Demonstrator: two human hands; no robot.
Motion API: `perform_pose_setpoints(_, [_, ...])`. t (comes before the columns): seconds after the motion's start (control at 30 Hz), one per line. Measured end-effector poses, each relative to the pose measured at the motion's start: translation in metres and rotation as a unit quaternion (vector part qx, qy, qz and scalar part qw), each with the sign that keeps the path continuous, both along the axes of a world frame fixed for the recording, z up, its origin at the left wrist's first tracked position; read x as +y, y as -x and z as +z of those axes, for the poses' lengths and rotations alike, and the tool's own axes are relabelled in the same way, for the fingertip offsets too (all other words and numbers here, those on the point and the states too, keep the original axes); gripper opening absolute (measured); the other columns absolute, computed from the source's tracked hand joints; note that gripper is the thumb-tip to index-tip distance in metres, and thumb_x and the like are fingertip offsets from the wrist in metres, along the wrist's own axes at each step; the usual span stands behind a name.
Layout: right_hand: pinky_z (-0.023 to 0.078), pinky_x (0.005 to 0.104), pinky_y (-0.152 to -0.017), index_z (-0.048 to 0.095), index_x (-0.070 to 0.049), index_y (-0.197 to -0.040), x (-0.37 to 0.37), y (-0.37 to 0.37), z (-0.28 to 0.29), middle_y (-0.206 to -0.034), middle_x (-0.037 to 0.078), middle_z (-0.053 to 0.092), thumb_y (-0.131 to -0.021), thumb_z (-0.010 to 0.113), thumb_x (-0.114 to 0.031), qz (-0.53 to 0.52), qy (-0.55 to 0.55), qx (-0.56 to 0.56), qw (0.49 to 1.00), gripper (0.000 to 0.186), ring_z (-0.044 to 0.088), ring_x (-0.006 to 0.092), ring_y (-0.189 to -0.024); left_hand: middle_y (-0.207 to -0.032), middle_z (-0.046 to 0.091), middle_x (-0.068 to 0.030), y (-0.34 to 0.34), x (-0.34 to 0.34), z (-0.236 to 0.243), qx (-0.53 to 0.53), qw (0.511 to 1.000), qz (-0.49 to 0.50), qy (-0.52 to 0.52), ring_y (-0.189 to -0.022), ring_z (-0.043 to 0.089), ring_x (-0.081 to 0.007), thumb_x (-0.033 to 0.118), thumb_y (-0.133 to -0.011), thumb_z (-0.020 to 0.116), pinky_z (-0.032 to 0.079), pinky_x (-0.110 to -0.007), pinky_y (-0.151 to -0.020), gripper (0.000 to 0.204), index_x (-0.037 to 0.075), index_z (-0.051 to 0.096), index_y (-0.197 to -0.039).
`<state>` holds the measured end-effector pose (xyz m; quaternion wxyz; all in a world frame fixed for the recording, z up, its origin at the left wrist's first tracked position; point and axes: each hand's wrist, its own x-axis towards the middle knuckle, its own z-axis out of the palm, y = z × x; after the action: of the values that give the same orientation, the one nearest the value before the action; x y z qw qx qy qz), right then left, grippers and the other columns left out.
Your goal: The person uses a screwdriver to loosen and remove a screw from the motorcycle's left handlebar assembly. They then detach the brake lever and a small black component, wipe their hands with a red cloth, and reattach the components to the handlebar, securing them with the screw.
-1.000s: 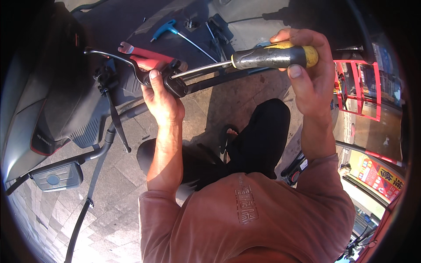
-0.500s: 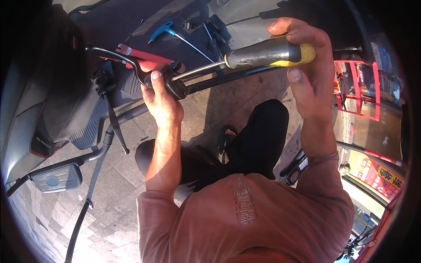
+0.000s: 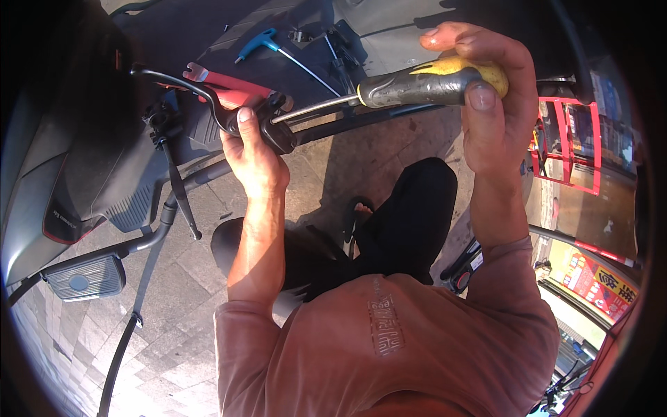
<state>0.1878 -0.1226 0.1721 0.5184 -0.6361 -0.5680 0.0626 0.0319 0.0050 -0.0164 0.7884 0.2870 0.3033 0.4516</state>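
My left hand grips a black brake lever by its clamp body, the thumb lying on top. From there the curved lever blade reaches out to the upper left. My right hand holds a black-and-yellow screwdriver near the end of its handle, with the thumb against the near side and the fingers round the far side. The screwdriver's metal shaft slants down to the left, its tip at the lever's body. Whether the tip sits in a screw is too small to tell.
Beyond my hands, a teal T-handle hex key, red flat tools and small black parts lie on a dark surface. A second black lever hangs at left by a tubular frame. A red rack stands at right.
The screwdriver handle has turned in my right hand, bringing its yellow part to the top. My right thumb has shifted up onto the handle. My left hand keeps its hold on the lever.
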Motion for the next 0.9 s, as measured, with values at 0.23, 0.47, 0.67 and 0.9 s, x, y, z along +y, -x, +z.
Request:
perform_pose_setpoints(0.23, [0.046, 0.0382, -0.096, 0.049, 0.002, -0.121, -0.0044, -0.0052, -0.0023, -0.121, 0.023, 0.058, -0.093, 0.054, -0.026, -0.011, 0.013, -0.017, 1.000, 0.039, 0.059, 0.0282, -0.112, -0.103, 0.065, -0.0106, 0.0020, 0.0000, -0.0010, 0.010, 1.000, 0.010, -0.005, -0.084, 0.065, -0.0199, 0.027, -0.099, 0.057, 0.055, -0.031, -0.068, 0.031, 0.003, 0.055, -0.118])
perform_pose_setpoints(0.47, [0.045, 0.0385, -0.099, 0.046, 0.001, -0.125, -0.0064, -0.0086, -0.0033, -0.124, 0.024, 0.057, -0.093, 0.053, -0.020, 0.028, 0.031, -0.010, 0.999, 0.039, 0.057, 0.0277, -0.115, -0.102, 0.066, -0.0100, 0.0042, 0.0005, -0.0013, 0.004, 1.000, 0.001, -0.020, -0.081, 0.065, -0.0193, 0.027, -0.099, 0.057, 0.055, -0.031, -0.067, 0.031, 0.004, 0.054, -0.119])
perform_pose_setpoints(0.67, [0.046, 0.0379, -0.098, 0.048, 0.001, -0.123, -0.0064, -0.0101, -0.0064, -0.123, 0.023, 0.058, -0.093, 0.054, -0.018, 0.070, -0.006, 0.069, 0.995, 0.036, 0.057, 0.0274, -0.114, -0.102, 0.066, -0.0095, 0.0049, 0.0011, -0.0025, 0.005, 0.999, 0.019, -0.027, -0.081, 0.066, -0.0187, 0.025, -0.099, 0.056, 0.055, -0.030, -0.066, 0.029, 0.006, 0.053, -0.120])
perform_pose_setpoints(0.9, [0.045, 0.0376, -0.098, 0.049, 0.000, -0.125, -0.0063, -0.0093, -0.0068, -0.120, 0.022, 0.060, -0.091, 0.055, -0.017, 0.049, -0.013, 0.045, 0.998, 0.038, 0.057, 0.0275, -0.114, -0.103, 0.066, -0.0101, 0.0063, 0.0017, -0.0024, 0.001, 1.000, 0.024, -0.015, -0.082, 0.066, -0.0189, 0.023, -0.099, 0.056, 0.056, -0.030, -0.066, 0.026, 0.006, 0.054, -0.118])
